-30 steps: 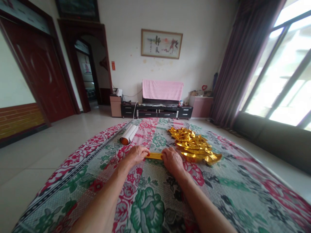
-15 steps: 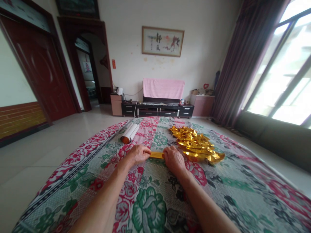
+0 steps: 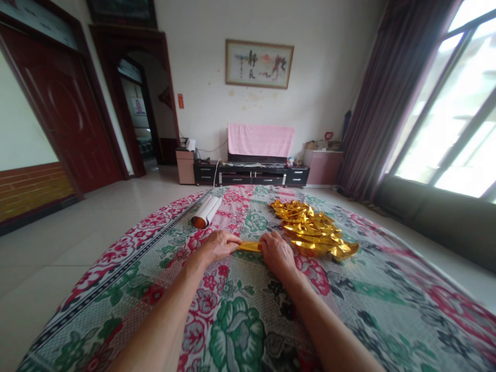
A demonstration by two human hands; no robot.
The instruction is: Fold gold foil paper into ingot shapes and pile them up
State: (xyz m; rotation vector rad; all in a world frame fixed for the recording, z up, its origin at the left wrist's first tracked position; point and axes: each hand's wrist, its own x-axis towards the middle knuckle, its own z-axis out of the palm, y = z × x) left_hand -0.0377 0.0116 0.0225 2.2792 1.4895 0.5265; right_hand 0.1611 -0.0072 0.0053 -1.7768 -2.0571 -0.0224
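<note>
A folded strip of gold foil paper [image 3: 249,246] lies on a floral cloth [image 3: 240,320] between my two hands. My left hand [image 3: 217,245] pinches its left end with the fingers closed. On the strip's right end rests my right hand [image 3: 276,251], fingers curled down over it. Just right of that hand sits a heap of folded gold foil pieces [image 3: 312,228]. A white roll with an orange inside [image 3: 206,212] lies on the cloth beyond my left hand.
The cloth covers the tiled floor [image 3: 77,232]. A low dark TV cabinet [image 3: 250,175] with a pink cover stands at the far wall. Dark curtains [image 3: 380,103] and a long dark cushion [image 3: 437,217] run along the windows on the right. Dark wooden doors stand at left.
Both hands stay on the gold strip with almost no movement; the left fingers have closed a little more over its end. The view shifted slightly.
</note>
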